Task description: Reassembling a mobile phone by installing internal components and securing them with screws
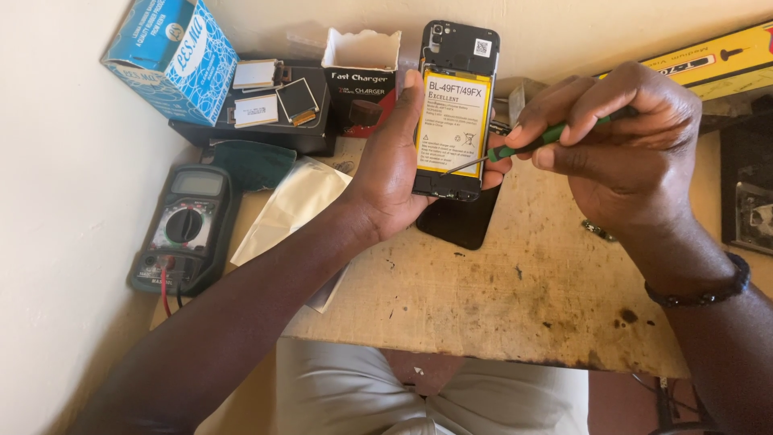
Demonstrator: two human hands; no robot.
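Note:
My left hand (pixel 392 165) holds an opened black phone (pixel 459 56) upright with its back cover off, a yellow-and-white battery (pixel 453 121) showing inside. My right hand (pixel 624 129) grips a thin screwdriver with a green handle (pixel 527 143); its metal tip touches the lower right edge of the battery. Under the phone a black back cover (pixel 460 221) lies flat on the worn wooden board (pixel 499 298).
A dark multimeter (pixel 183 225) with red lead sits at the left by the wall. Behind it are a blue box (pixel 173 56), small screen parts (pixel 278 98) on a black case, a torn black charger box (pixel 361 76), and a clear plastic bag (pixel 294 205). A yellow package (pixel 708 60) lies far right.

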